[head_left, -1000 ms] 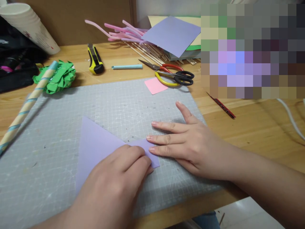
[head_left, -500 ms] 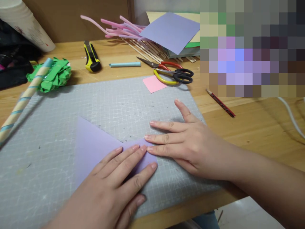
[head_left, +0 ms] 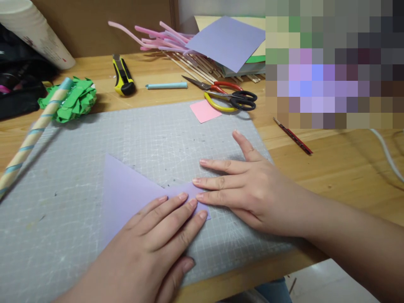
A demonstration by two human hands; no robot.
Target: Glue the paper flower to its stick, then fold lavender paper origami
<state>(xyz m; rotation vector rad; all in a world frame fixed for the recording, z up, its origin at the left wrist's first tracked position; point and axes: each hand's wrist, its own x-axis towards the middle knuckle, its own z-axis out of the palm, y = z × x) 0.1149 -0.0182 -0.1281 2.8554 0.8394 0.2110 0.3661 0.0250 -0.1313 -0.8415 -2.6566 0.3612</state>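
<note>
Both hands lie flat with fingers straight: left hand (head_left: pixel 151 248) and right hand (head_left: pixel 252 193) press on the folded lilac paper triangle (head_left: pixel 126 198), fingertips nearly meeting over its right tip, near the front of the grey gridded cutting mat (head_left: pixel 142 130). One pink paper square (head_left: pixel 205 111) sits at the mat's far edge. Beyond lie two overlapped pairs of scissors (head_left: pixel 227 97), one yellow-and-black utility knife (head_left: pixel 123 78), one pale blue stick (head_left: pixel 166 86) and one red pencil (head_left: pixel 293 136). What the black pouch (head_left: pixel 19 90) holds cannot be told
</note>
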